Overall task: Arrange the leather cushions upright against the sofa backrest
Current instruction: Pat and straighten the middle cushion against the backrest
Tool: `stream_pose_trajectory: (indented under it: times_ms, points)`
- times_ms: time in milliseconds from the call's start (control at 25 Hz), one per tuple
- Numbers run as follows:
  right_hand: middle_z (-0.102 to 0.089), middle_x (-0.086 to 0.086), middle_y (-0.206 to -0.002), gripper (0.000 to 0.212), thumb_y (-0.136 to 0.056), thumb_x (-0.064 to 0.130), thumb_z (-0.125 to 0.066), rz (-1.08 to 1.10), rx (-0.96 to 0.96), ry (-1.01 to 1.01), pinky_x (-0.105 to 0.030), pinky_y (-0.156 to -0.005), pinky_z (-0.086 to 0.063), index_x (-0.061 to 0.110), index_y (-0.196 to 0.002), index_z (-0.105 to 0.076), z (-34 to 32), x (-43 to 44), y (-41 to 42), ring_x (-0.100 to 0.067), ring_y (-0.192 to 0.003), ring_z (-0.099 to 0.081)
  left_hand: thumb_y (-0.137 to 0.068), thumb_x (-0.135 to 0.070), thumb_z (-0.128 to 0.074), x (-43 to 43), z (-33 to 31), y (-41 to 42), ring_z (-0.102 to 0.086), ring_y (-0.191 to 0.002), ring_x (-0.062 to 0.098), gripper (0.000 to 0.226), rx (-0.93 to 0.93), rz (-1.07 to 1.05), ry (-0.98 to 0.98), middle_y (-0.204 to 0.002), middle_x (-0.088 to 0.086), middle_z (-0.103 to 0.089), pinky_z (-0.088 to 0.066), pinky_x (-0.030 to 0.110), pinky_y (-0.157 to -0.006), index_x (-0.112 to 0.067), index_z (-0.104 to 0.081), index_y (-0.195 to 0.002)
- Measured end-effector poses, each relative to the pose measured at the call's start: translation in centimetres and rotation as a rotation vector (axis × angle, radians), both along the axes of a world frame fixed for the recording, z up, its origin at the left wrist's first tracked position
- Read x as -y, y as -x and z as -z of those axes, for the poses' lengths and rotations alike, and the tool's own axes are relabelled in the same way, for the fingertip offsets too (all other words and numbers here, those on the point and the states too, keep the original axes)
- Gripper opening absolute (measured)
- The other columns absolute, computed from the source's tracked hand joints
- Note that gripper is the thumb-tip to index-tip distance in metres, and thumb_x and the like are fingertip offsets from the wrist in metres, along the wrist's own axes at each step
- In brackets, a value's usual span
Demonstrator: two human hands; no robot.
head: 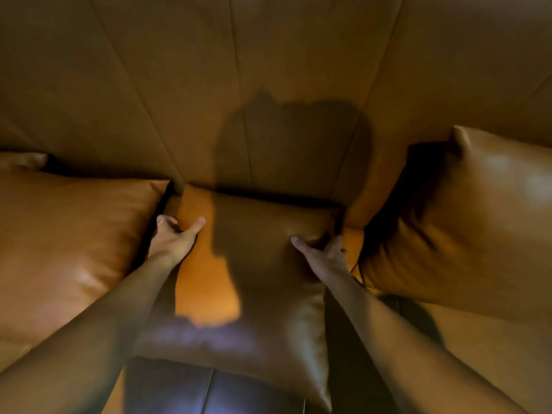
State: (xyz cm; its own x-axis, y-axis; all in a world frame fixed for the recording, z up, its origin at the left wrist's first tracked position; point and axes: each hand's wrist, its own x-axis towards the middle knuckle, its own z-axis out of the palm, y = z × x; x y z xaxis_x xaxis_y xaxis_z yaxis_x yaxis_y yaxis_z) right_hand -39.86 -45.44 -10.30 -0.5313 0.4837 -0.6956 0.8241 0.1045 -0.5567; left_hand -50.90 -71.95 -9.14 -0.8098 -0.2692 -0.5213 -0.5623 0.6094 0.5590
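Observation:
A tan leather cushion (254,264) stands in the middle, its top edge against the sofa backrest (268,70). My left hand (171,237) grips its upper left edge, thumb on the front face. My right hand (322,252) grips its upper right edge the same way. A second leather cushion (68,234) leans at the left, close beside the middle one. A third leather cushion (478,228) stands upright at the right, against the backrest. My head's shadow falls across the middle cushion and the backrest.
The sofa seat (493,354) shows at the lower right, below the right cushion. Dark shiny floor (209,392) appears at the bottom centre. A narrow gap separates the middle and right cushions.

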Motion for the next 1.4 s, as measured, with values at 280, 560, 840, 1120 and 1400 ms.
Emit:
stream_pose_trajectory:
  times_ms: [280, 560, 840, 1120, 1400]
  points:
    - [-0.069, -0.008, -0.12, 0.108, -0.042, 0.04, -0.1, 0.345, -0.168, 0.454, -0.048, -0.095, -0.054, 0.013, -0.135, -0.052, -1.3, 0.7, -1.1, -0.034, -0.107, -0.067, -0.064, -0.077, -0.073, 0.8, -2.8, -1.3, -0.064, -0.107, 0.036, 0.103, 0.092, -0.199, -0.237, -0.129, 0.011, -0.063, -0.052, 0.043, -0.092, -0.012, -0.05, -0.141]
    - [-0.053, -0.005, -0.141, 0.105, -0.067, 0.027, -0.092, 0.288, -0.56, 0.293, -0.049, -0.108, -0.043, 0.023, -0.149, -0.027, -8.8, -2.2, -0.6, -0.029, -0.126, -0.054, -0.071, -0.079, -0.066, -1.2, -10.0, 0.1, -0.061, -0.111, 0.024, 0.093, -0.224, -0.209, -0.37, -0.124, 0.001, -0.061, -0.049, 0.041, -0.1, -0.015, -0.053, -0.137]
    - [-0.039, -0.007, -0.155, 0.123, -0.066, 0.046, -0.09, 0.107, -0.506, 0.166, -0.054, -0.116, -0.035, 0.029, -0.157, -0.009, -10.5, -3.4, 1.3, -0.034, -0.139, -0.042, -0.065, -0.082, -0.066, -3.6, -11.0, 1.5, -0.059, -0.115, 0.022, 0.094, -0.288, -0.249, -0.624, -0.13, -0.005, -0.061, -0.045, 0.048, -0.105, -0.029, -0.052, -0.142]
    - [-0.044, -0.006, -0.15, 0.114, -0.066, 0.052, -0.087, 0.066, -0.565, -0.033, -0.051, -0.112, -0.04, 0.022, -0.153, -0.02, -10.1, -3.0, 1.9, -0.034, -0.137, -0.045, -0.07, -0.08, -0.065, -2.9, -10.4, 2.9, -0.059, -0.098, 0.018, 0.094, -0.219, -0.26, -0.737, -0.129, -0.005, -0.061, -0.047, 0.038, -0.08, -0.029, -0.045, -0.146]
    - [-0.047, -0.005, -0.15, 0.117, -0.063, 0.06, -0.085, 0.034, -0.535, -0.14, -0.053, -0.11, -0.042, 0.021, -0.153, -0.022, -9.2, -3.2, 2.2, -0.033, -0.136, -0.047, -0.055, -0.089, -0.066, -2.7, -8.5, 4.2, -0.06, -0.11, 0.021, 0.106, -0.196, -0.21, -0.714, -0.134, -0.006, -0.061, -0.049, 0.045, -0.081, -0.035, -0.047, -0.144]
